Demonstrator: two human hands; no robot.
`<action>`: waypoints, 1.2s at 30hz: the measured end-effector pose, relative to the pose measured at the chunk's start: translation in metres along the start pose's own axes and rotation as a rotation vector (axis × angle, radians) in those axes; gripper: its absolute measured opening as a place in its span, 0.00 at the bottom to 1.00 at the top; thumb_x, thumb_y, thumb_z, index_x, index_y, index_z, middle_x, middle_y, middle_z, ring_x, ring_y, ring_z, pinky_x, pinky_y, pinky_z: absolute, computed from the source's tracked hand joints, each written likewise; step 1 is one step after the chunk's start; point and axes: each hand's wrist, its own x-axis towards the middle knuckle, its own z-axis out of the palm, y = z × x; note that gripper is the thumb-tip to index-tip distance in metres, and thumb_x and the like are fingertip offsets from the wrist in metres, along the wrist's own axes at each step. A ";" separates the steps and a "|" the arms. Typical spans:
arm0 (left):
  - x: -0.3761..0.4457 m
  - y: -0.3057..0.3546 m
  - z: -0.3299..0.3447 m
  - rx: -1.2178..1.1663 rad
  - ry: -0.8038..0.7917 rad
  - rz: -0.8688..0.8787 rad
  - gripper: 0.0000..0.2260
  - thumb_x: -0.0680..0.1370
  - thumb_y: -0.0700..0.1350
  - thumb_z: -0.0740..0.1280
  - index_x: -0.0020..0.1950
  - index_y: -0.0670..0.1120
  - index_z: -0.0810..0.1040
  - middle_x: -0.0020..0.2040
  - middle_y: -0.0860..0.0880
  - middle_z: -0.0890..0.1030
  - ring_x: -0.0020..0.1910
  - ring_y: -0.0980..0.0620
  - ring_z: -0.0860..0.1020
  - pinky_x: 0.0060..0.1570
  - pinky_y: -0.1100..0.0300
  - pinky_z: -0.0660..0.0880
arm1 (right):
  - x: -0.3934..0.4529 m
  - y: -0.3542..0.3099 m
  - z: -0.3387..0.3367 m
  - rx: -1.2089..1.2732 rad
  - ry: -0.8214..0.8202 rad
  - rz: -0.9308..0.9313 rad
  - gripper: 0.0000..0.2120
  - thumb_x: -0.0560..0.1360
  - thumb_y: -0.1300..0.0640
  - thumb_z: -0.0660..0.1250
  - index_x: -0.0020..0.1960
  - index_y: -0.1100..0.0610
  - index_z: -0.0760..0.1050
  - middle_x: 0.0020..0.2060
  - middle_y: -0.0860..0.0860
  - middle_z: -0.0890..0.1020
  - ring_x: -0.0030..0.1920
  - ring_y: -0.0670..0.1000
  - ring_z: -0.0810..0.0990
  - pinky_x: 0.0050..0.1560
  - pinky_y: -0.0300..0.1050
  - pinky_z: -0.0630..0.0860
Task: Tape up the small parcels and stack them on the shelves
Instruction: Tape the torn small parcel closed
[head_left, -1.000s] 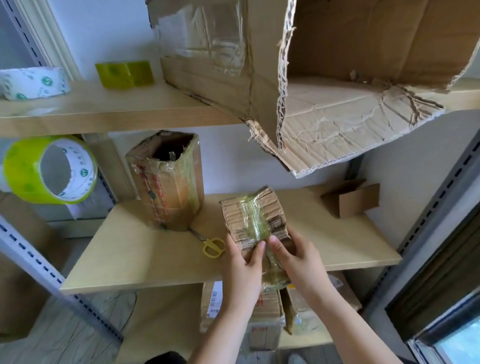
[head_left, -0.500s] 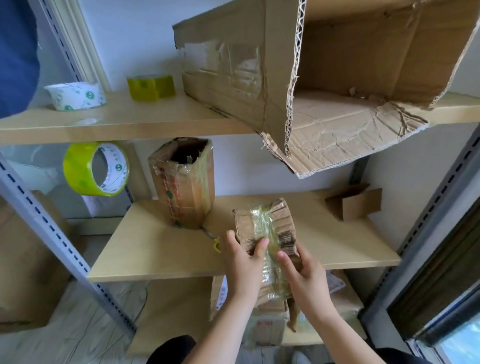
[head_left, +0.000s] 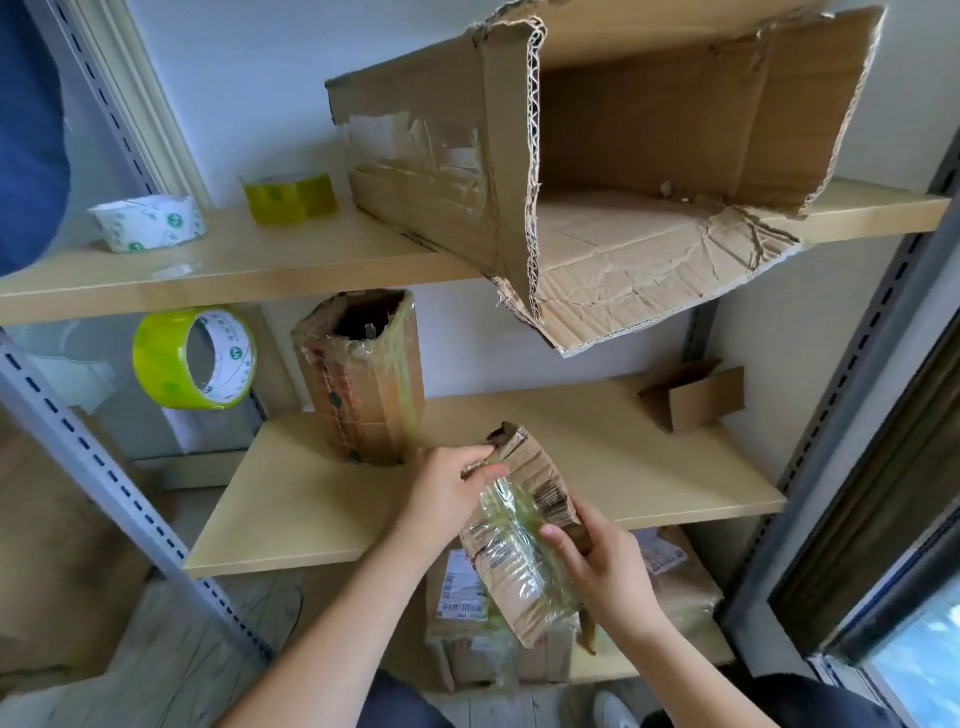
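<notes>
A small crumpled cardboard parcel (head_left: 524, 535), partly wrapped in clear tape, is held in the lower centre of the frame, in front of the front edge of the middle shelf (head_left: 613, 467) and tilted with its torn top toward the upper left. Its upper end is gripped by the left hand (head_left: 447, 483), whose thumb and fingers are curled round the ragged cardboard edge. Its right side is grasped by the right hand (head_left: 608, 566), the fingertips pressed onto the taped face. On the middle shelf, behind the left hand, a tall taped box (head_left: 363, 379) is stood upright with its top open, and a small open carton (head_left: 691, 397) is set near the right end. A yellow-green tape roll (head_left: 195, 358) is seen at the left of the frame, beside the shelf post; what it hangs on cannot be told. On the upper shelf (head_left: 260, 265) a white tape roll (head_left: 150, 223) and a yellow tape roll (head_left: 291, 197) are placed left of a large torn cardboard box (head_left: 623, 156) lying on its side. More parcels (head_left: 467, 597) are visible on the lowest shelf beneath the hands.
</notes>
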 end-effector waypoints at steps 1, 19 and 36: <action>0.000 0.003 0.001 -0.025 0.024 -0.036 0.17 0.74 0.49 0.75 0.60 0.44 0.83 0.58 0.49 0.84 0.57 0.56 0.81 0.54 0.73 0.70 | -0.001 -0.001 0.001 -0.063 0.019 0.005 0.20 0.77 0.44 0.68 0.69 0.41 0.73 0.43 0.33 0.84 0.44 0.35 0.82 0.44 0.41 0.81; -0.027 0.014 0.060 -0.284 0.492 -0.266 0.08 0.77 0.49 0.72 0.49 0.46 0.86 0.43 0.52 0.86 0.41 0.57 0.77 0.44 0.62 0.72 | 0.028 -0.003 -0.020 0.102 0.332 0.475 0.24 0.79 0.39 0.62 0.38 0.59 0.76 0.32 0.56 0.81 0.30 0.51 0.75 0.33 0.45 0.70; -0.023 -0.009 0.059 -0.276 0.183 -0.227 0.33 0.80 0.60 0.60 0.82 0.55 0.50 0.69 0.51 0.75 0.67 0.53 0.74 0.51 0.68 0.66 | 0.050 0.005 -0.021 0.335 0.292 0.346 0.20 0.73 0.47 0.74 0.64 0.44 0.77 0.45 0.41 0.86 0.44 0.44 0.86 0.50 0.53 0.83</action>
